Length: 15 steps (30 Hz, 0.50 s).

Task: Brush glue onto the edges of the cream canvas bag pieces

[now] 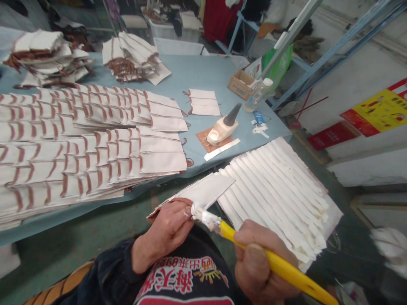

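Observation:
My left hand (170, 226) grips a white fabric piece with a brown edge (206, 188), held above my lap. In my right hand (262, 262) is a brush with a yellow handle (286, 271), its bristle end coated in white paste. The brush tip touches the piece's edge right beside my left fingers. To the right lies a row of overlapping white strips or pieces (270, 195), close to the held piece. On the table ahead, a cut-open plastic container (221, 129) with a dark grey neck rests on a brown square (203, 140).
Rows of overlapping white pieces with brown edges (95, 161) cover the left of the blue-covered table (197, 72). Two stacks (132, 55) stand behind them. A single piece (204, 101), a small cardboard box (241, 83) and a clear bottle (259, 95) are farther back.

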Each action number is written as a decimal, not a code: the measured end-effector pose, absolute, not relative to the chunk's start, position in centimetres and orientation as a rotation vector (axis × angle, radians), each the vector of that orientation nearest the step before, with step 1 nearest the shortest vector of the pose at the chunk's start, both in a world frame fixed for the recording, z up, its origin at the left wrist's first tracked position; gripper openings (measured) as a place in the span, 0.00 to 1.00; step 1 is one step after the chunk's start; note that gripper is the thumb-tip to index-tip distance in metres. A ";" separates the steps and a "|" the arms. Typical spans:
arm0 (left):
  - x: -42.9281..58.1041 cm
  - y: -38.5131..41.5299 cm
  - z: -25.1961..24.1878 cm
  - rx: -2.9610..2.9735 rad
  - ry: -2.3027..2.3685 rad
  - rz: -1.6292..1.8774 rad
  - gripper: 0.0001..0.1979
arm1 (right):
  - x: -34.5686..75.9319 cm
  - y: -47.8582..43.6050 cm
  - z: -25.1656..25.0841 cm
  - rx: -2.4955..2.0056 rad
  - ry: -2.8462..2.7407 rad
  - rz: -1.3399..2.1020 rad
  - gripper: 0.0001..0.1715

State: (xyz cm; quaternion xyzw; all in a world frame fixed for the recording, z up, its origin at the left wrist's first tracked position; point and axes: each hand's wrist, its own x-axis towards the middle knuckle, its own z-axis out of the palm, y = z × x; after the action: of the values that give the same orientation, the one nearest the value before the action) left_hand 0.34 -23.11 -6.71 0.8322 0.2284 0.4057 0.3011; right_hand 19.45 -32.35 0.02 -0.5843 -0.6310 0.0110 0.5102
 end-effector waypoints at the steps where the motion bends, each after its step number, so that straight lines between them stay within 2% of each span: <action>1: 0.5 -23.1 -6.6 2.211 0.608 1.080 0.14 | 19.7 -32.2 0.1 -1.449 -1.494 -0.003 0.13; 7: 1.6 -23.3 -6.7 2.188 0.597 1.086 0.14 | 19.2 -31.4 0.8 -1.327 -1.661 0.009 0.17; 11: 2.1 -24.2 -7.2 2.091 0.662 0.999 0.12 | 18.9 -31.5 -0.2 -1.279 -1.369 0.057 0.15; 15: 2.4 -24.3 -7.3 1.765 1.064 0.791 0.13 | 22.2 -31.3 -1.2 -1.307 -1.198 0.129 0.12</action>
State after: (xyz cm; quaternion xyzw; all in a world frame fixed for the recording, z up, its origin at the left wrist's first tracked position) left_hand 2.44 -24.27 -7.32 0.7138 0.4304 0.3201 0.4503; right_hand 22.16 -31.35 -1.23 -0.5707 -0.5231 0.0563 0.6305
